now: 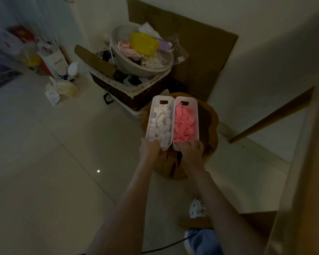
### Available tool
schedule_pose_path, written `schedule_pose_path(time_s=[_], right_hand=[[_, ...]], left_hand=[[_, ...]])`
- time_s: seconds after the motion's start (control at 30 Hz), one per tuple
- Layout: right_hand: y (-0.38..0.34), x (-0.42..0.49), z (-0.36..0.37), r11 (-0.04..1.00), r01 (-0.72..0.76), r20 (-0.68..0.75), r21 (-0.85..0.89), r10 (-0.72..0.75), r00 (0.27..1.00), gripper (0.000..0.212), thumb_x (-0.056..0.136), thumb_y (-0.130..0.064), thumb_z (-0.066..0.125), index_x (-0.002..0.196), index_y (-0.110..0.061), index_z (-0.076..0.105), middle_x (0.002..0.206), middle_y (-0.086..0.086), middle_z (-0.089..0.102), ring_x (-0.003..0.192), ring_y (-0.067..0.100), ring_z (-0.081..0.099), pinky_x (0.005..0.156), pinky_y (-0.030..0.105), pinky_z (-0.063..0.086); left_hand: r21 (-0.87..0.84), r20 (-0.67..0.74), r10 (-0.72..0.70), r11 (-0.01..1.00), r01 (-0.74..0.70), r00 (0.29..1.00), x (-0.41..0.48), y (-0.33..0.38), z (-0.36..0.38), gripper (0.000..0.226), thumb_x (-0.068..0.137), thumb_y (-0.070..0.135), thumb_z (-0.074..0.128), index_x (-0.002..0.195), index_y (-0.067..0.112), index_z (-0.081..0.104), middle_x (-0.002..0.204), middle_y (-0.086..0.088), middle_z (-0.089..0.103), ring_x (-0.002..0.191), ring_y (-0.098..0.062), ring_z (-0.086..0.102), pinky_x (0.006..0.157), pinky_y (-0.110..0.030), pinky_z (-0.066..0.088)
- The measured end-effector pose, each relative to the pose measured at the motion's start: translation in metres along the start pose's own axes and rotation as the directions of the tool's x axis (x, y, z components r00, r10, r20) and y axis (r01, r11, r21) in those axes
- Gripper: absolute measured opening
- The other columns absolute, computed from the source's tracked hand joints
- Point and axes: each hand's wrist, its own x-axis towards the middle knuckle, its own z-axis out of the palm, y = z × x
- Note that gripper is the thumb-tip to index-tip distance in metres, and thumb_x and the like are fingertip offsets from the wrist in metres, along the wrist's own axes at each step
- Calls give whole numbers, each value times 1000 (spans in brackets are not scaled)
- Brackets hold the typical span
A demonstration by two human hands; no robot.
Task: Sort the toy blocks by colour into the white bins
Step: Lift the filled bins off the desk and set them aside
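left hand fingers grasping white-block bin, right hand pink-block bin — wicker basket just behind stool

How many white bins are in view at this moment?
2. The left bin holds white blocks, its near end gripped by the left hand; the right bin, beside it on the brown stool, holds pink blocks, gripped by the right hand. The cluttered basket behind could hide more.

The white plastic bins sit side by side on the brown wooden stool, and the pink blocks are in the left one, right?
Not quite. The head view shows the pink toy blocks in the right white plastic bin; the left white plastic bin holds the white toy blocks. Both sit side by side on the brown wooden stool.
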Motion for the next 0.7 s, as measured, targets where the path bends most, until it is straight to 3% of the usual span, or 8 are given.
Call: schedule_pose_path(time_s=[0.07, 0.17, 0.27, 0.33, 0.37, 0.47, 0.6, 0.7], right_hand=[[1, 2, 1, 999, 1, 51, 52, -3, 999, 45, 88, -8, 29, 111, -12, 66, 110, 13, 58, 116, 37, 43, 108, 36, 13], [-1, 3, 0, 994, 6, -52, 110, 0, 999, 24, 87, -1, 53, 101, -8, 70, 103, 17, 62, 105, 43, 52, 98, 51, 38], [-9, 4, -4, 954, -93, 112, 286, 64, 992, 24, 93, -11, 52, 113, -12, 64, 120, 18, 54, 120, 38, 42, 106, 43, 33], [-17, 3, -12, 905, -162, 149, 394, 111, 983, 18, 90, -19, 51, 101, -23, 65, 125, 17, 54, 124, 34, 42, 110, 45, 31], [-17, 4, -13, 912, -136, 126, 387, 93, 988, 23, 90, -23, 45, 101, -26, 65, 127, 15, 54, 126, 33, 41, 112, 45, 28], [-18, 0, -16, 993, -55, 119, 103, 43, 992, 48, 97, -22, 17, 127, -24, 55, 133, 1, 48, 132, 27, 26, 112, 40, 12], [-18, -2, -21, 998, -18, 87, -68, 24, 996, 86, 71, -33, -12, 125, -26, 53, 127, -1, 54, 127, 23, 33, 103, 38, 14], [-22, -2, -19, 994, -73, 145, -85, 85, 986, 54, 90, -23, 12, 127, -25, 50, 131, 1, 47, 128, 24, 30, 102, 39, 19]], left_hand=[[6, -10, 11, 1000, -11, 1000, 2, 1, -2, 43, 88, 11, 45, 130, 7, 38, 114, -12, 52, 92, -33, 61, 70, -48, 59], [0, -10, 23, 1000, -23, 1000, 4, 1, -2, 44, 88, 13, 45, 130, 8, 37, 115, -13, 53, 95, -33, 61, 75, -47, 57], [-106, 21, 28, 994, -26, 999, 4, -3, -3, 43, 88, 12, 45, 130, 8, 36, 104, -11, 55, 87, -30, 64, 72, -44, 58], [-143, 27, 33, 989, -29, 999, 7, -5, -6, 42, 88, 13, 46, 129, 9, 35, 102, -11, 55, 86, -30, 64, 72, -45, 58], [-141, 33, 37, 990, -32, 999, 7, -5, -7, 41, 87, 13, 46, 127, 10, 36, 104, -13, 56, 89, -31, 64, 70, -43, 59], [-103, 60, 63, 993, -57, 996, 9, -7, -11, 39, 87, 17, 49, 123, 12, 37, 111, -16, 58, 93, -31, 64, 58, -32, 55], [-90, 74, 77, 993, -70, 994, 6, -5, -13, 38, 86, 17, 51, 122, 11, 39, 107, -14, 58, 88, -26, 64, 57, -29, 55], [-48, 99, 62, 997, -57, 993, 2, -5, -12, 48, 81, 24, 53, 124, 14, 38, 112, -14, 58, 94, -28, 64, 71, -37, 58]])
